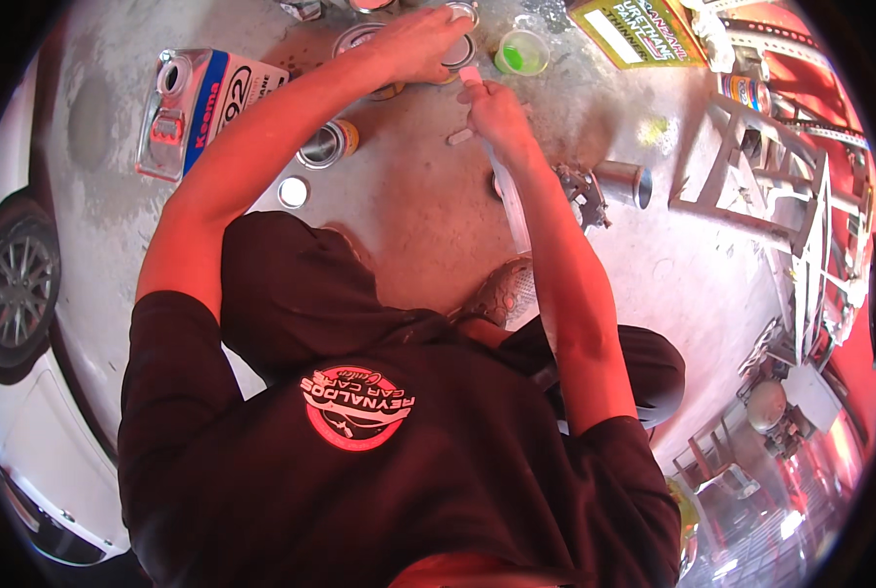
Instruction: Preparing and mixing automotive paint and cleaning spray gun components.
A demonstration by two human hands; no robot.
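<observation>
My left hand reaches forward and grips a small round metal can from its left side, fingers at the far rim and thumb near. Part of the can is hidden by the hand. Just right of it, my right hand is closed around a pale flat stick, whose end sticks out past the fingers toward the can. A long whitish strip runs back beside my right forearm; I cannot tell whether it is the same piece. A clear plastic cup with bright green liquid stands right of the can.
Left on the concrete floor lie a rectangular solvent tin, an open can and a white round lid. A yellow-green tin, a metal cylinder and a metal frame are right. A white car stands far left.
</observation>
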